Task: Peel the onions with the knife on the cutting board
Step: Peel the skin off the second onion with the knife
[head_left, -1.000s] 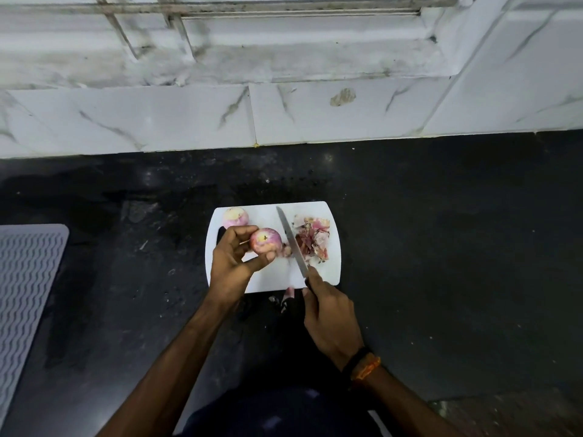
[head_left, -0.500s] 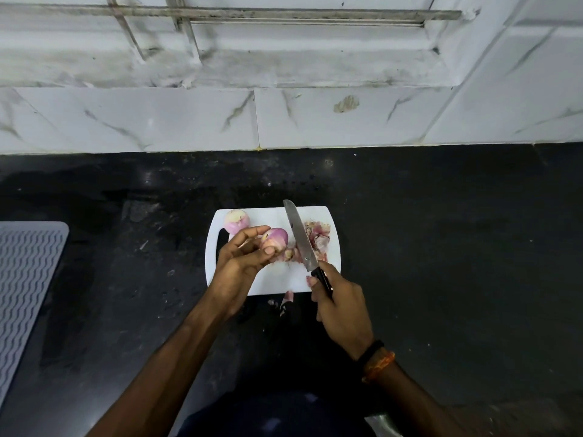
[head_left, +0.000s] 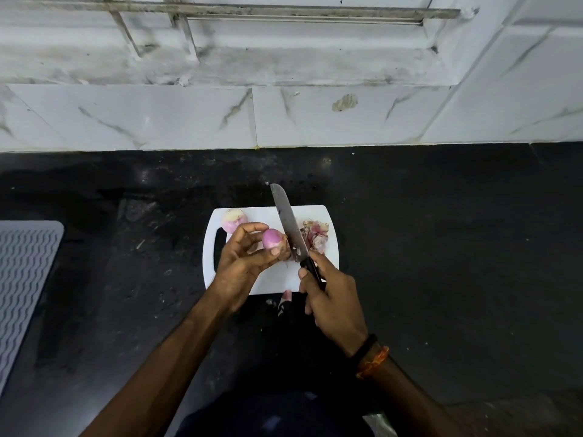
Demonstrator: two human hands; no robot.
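Over the white cutting board (head_left: 328, 216) the knife (head_left: 288, 225) has swung up since half a second ago, its tip now past the board's far edge and the blade right against the onion (head_left: 272, 238), which the left hand (head_left: 243, 263) still pinches between thumb and fingertips. The right hand (head_left: 331, 298) keeps its fingers wrapped round the black handle. A second, peeled onion (head_left: 233, 219) sits at the board's far left corner; a pile of skins (head_left: 314, 236) lies beyond the blade on the right. On the dark tabletop (head_left: 441, 247), a ribbed grey mat (head_left: 25, 279) is cut off at the left edge. Whether the blade has entered the onion is hard to make out
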